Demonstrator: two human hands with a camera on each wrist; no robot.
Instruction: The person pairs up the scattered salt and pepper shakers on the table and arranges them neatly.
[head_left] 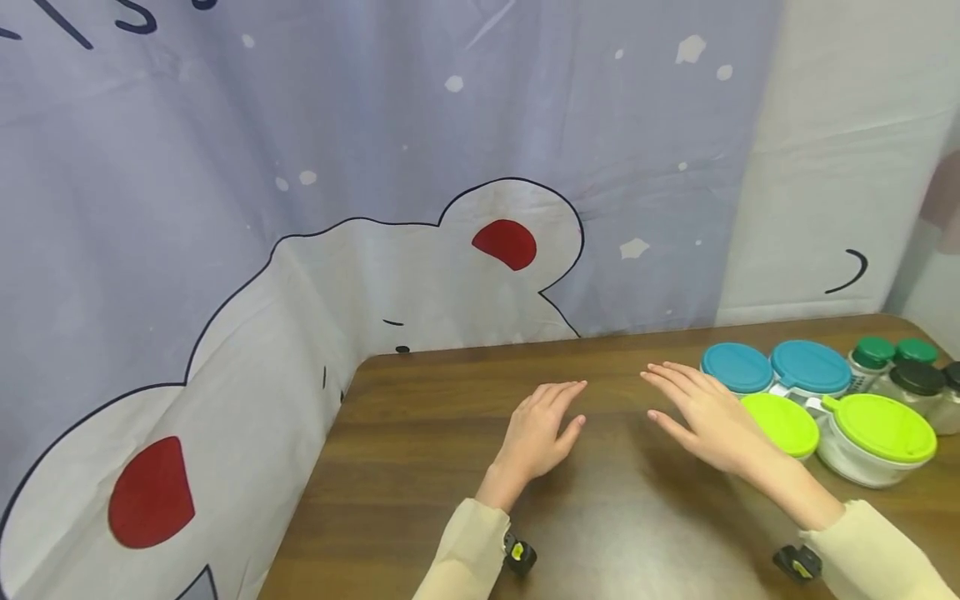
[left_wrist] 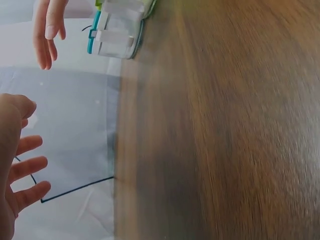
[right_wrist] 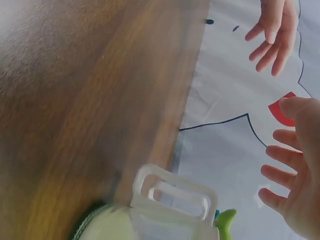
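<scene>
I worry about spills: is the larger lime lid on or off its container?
On: in the head view, the larger lime lid covers the top of its upright container. Whether it is sealed, I cannot tell.

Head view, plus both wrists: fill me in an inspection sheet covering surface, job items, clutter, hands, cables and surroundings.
Surface: brown wood-grain tabletop, light reflecting off it.
Job's things: two blue-lidded containers and two lime-lidded containers, grouped at the right, lids on.
Clutter: green-capped jars and black-capped jars beside them.
Hands: left hand and right hand raised, holding nothing; the right is nearer the containers.
Cables: nothing seen.
Surroundings: printed cloth behind the tabletop.
</scene>
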